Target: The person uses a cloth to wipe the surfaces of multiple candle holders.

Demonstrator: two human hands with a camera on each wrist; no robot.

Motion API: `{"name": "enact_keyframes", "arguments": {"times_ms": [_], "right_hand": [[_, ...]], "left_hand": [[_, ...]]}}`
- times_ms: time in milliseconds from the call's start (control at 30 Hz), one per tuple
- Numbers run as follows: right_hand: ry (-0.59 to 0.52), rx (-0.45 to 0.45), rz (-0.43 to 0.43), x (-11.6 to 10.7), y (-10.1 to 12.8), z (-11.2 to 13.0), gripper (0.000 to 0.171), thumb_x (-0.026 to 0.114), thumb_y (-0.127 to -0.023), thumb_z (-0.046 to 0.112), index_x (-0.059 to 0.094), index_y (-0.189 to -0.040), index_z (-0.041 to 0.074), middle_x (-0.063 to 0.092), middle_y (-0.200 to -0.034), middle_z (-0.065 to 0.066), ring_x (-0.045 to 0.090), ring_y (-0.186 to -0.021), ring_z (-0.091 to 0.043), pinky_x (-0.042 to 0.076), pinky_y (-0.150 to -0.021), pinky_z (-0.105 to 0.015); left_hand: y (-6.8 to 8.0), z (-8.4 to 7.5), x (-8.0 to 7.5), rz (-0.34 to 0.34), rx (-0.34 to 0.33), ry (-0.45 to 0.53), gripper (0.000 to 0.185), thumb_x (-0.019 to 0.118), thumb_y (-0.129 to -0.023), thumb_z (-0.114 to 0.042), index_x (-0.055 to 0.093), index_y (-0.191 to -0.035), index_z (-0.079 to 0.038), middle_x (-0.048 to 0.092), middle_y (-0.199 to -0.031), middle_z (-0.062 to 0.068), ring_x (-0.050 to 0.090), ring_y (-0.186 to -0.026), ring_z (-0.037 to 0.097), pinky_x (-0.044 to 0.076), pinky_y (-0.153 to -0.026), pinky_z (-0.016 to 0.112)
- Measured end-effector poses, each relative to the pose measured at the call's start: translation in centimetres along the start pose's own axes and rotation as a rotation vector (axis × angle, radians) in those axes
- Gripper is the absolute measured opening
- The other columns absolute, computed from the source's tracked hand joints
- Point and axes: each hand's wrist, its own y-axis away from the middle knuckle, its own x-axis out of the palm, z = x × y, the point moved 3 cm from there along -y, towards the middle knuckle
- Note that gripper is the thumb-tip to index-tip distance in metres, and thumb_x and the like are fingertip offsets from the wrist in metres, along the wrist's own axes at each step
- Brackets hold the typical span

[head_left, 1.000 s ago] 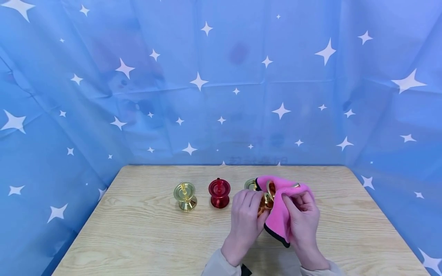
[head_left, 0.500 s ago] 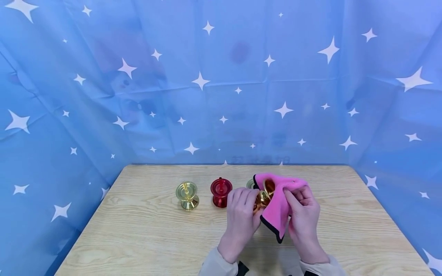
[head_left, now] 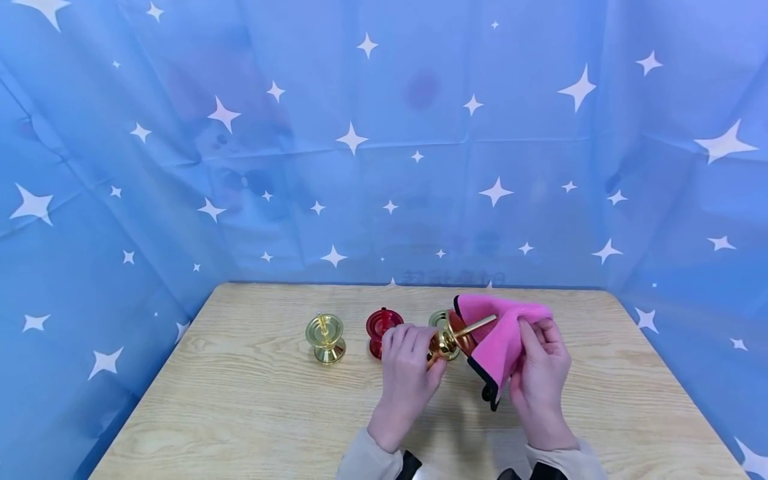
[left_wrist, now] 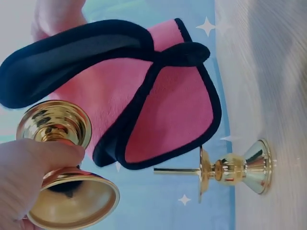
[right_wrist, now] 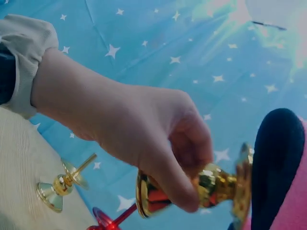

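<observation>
My left hand (head_left: 408, 377) grips a shiny gold candle holder (head_left: 446, 342) by its base, tilted in the air so that its dish and thin spike point right. Pinched in my right hand (head_left: 543, 377) is a pink cloth (head_left: 504, 333) with black edging, hanging just right of the dish. In the head view the cloth hides part of the dish's far side. The left wrist view shows the flared gold base (left_wrist: 74, 203) beneath my thumb, with the folded cloth (left_wrist: 168, 115) beyond. From the right wrist view, my left fingers curl round the holder (right_wrist: 211, 189).
Three more candle holders stand in a row on the wooden table (head_left: 240, 413): a gold one (head_left: 326, 337) at left, a red one (head_left: 384, 325) partly behind my left hand, and another gold one (head_left: 440, 319) behind the held one. A blue star-printed curtain (head_left: 300, 167) surrounds the table.
The cloth, earlier wrapped round the dish, has shifted right with my right hand, and the spike now shows bare. My left hand has moved slightly left with the candle holder.
</observation>
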Motion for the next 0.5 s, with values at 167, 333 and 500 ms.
{"name": "enact_keyframes", "arguments": {"times_ms": [167, 333, 500], "right_hand": [[0.056, 0.040, 0.024, -0.4, 0.4, -0.9, 0.011, 0.060, -0.086, -0.006, 0.062, -0.084, 0.004, 0.064, -0.077, -0.003, 0.062, -0.066, -0.010, 0.051, -0.057, -0.018], [0.122, 0.045, 0.118, 0.0, 1.4, -2.1, 0.017, 0.056, -0.087, -0.009, 0.063, -0.083, 0.006, 0.067, -0.079, -0.002, 0.062, -0.071, -0.008, 0.050, -0.061, -0.018], [0.234, 0.007, 0.262, 0.5, 2.0, -2.6, 0.025, 0.053, -0.087, -0.013, 0.064, -0.088, 0.009, 0.068, -0.086, 0.000, 0.063, -0.081, -0.008, 0.051, -0.068, -0.020]], "left_hand": [[0.0, 0.7, -0.1, -0.004, -0.084, 0.031, 0.039, 0.084, -0.057, -0.013, 0.064, -0.091, -0.007, 0.064, -0.083, 0.000, 0.054, -0.081, 0.018, 0.041, -0.078, 0.036], [-0.3, 0.7, -0.3, -0.007, -0.103, 0.036, 0.039, 0.084, -0.058, -0.015, 0.065, -0.092, -0.008, 0.063, -0.082, -0.001, 0.053, -0.081, 0.018, 0.040, -0.079, 0.037], [-0.1, 0.5, -0.2, -0.024, -0.074, 0.037, 0.038, 0.083, -0.058, -0.016, 0.066, -0.091, -0.009, 0.064, -0.084, -0.001, 0.054, -0.081, 0.018, 0.040, -0.078, 0.037]]}}
